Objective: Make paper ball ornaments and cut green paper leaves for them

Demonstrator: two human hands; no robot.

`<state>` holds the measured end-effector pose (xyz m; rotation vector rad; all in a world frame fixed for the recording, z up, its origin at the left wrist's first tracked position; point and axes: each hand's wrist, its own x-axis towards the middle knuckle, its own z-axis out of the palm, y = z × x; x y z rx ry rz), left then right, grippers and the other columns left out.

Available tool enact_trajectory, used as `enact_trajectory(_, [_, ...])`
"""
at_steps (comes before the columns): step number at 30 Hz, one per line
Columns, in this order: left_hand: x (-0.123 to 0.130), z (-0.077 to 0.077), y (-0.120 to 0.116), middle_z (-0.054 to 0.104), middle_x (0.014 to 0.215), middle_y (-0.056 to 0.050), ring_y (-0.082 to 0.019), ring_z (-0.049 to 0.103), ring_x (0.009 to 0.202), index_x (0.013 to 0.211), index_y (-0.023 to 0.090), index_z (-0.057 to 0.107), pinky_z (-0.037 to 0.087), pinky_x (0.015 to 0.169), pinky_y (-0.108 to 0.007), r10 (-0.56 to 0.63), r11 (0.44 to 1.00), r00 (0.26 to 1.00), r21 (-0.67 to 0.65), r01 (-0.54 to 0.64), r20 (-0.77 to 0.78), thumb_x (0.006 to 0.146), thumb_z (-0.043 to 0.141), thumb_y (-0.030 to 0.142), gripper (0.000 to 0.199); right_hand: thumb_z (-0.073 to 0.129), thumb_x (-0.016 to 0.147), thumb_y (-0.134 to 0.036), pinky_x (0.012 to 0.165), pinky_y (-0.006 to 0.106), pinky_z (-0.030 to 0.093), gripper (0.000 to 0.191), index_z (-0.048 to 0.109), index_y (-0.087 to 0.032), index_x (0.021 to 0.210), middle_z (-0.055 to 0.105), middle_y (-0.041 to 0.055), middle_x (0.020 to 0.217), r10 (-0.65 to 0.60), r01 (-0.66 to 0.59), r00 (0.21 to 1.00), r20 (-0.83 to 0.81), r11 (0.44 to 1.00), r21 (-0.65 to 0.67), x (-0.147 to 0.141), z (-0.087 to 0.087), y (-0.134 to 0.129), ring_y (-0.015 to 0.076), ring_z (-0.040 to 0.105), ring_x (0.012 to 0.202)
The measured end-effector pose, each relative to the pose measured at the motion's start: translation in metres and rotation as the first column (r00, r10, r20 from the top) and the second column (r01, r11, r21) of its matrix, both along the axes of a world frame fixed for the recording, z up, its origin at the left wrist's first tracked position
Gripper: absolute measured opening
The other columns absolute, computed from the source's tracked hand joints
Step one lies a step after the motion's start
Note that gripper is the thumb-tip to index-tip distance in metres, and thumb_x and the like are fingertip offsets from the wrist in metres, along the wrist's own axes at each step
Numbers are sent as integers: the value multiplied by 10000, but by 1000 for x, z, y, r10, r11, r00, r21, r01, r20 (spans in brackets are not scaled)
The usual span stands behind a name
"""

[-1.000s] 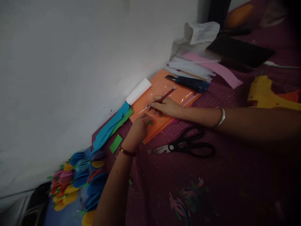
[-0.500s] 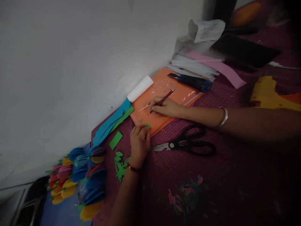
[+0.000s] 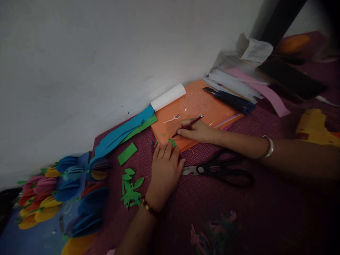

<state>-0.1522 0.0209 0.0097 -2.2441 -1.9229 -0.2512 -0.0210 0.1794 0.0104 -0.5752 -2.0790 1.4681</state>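
My right hand [image 3: 198, 131] is closed around a dark red pencil [image 3: 193, 121], its tip just above a small green paper piece [image 3: 172, 142] at the near edge of an orange sheet [image 3: 186, 113]. My left hand [image 3: 166, 173] lies flat with fingers stretched out, their tips at the edge of that green piece and partly covering it. Black-handled scissors [image 3: 217, 169] rest beside the left thumb, blades pointing toward it. A white, thread-like pick [image 3: 172, 118] lies on the orange sheet behind the pencil.
Green leaf cut-outs [image 3: 131, 191], a green rectangle [image 3: 127, 154] and blue paper strips [image 3: 124, 132] lie to the left. Colourful paper ornaments [image 3: 47, 193] fill the lower left. A utility knife [image 3: 228, 99], white strips [image 3: 225, 79] and a yellow glue gun [image 3: 312, 125] stand right.
My right hand has brought the pencil tip down to the green piece. My left hand's fingers have gone from curled to stretched flat. The camera view has shifted.
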Motion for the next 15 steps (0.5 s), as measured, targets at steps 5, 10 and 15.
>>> enact_trajectory(5, [-1, -2, 2, 648, 1246, -135, -285, 583, 1160, 1165, 131, 611, 348, 1088, -529, 26, 999, 999, 28, -28, 42, 908, 524, 313, 327, 559, 791, -192, 721, 290, 464, 89, 608, -174, 718, 634, 11, 748, -5, 5, 1000, 3, 1000, 15, -2, -3, 0, 143, 578, 739])
enact_trajectory(10, [0, 1, 2, 658, 1199, -115, -279, 577, 1134, 1166, 144, 611, 318, 1102, -518, 47, 999, 998, -8, -47, 49, 902, 535, 316, 324, 544, 808, -226, 682, 294, 449, 114, 589, -166, 723, 618, 20, 733, 18, -18, 1000, -10, 999, 33, -1, -6, 2, 145, 566, 713])
enact_trajectory(15, [-2, 2, 2, 671, 1167, -110, -271, 590, 1101, 1142, 136, 620, 322, 1096, -510, 34, 999, 998, 0, -34, 57, 901, 539, 314, 311, 553, 785, -212, 629, 279, 420, 124, 571, -164, 671, 590, 8, 670, 14, -14, 1000, 19, 1000, -5, 1, -5, 4, 135, 537, 658])
